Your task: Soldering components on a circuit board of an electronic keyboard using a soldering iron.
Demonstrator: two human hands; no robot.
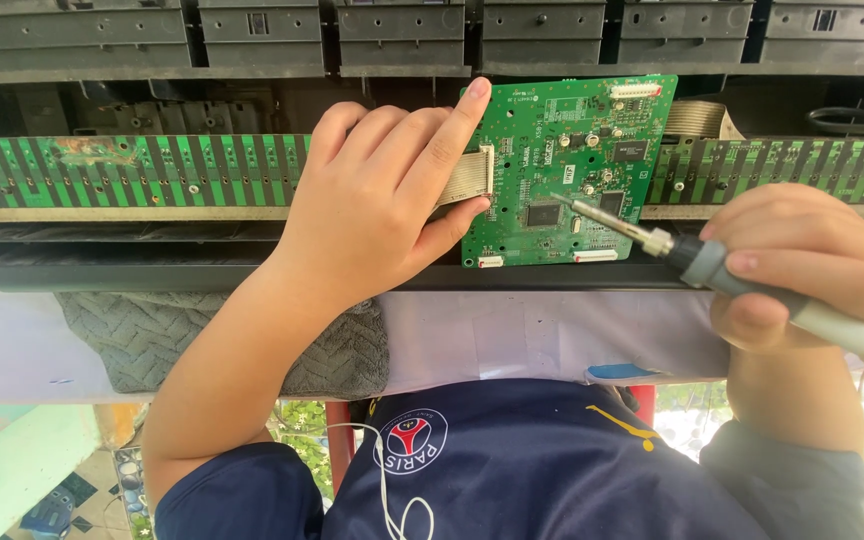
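Observation:
A green circuit board (552, 140) with chips and white connectors lies on the opened frame of an electronic keyboard. My left hand (377, 200) presses on the grey ribbon cable (467, 178) at the board's left edge, forefinger stretched to the board's top left corner, thumb under the cable. My right hand (802, 265) grips a soldering iron (697, 258) by its grey handle. The iron's metal tip rests on the board close to a black square chip (544, 214).
A long green contact strip (132, 170) runs left and right behind the board. Dark key assemblies (402, 35) line the top. A grey towel (142, 335) lies under the frame on a white table. A black cable (857, 118) loops at the upper right.

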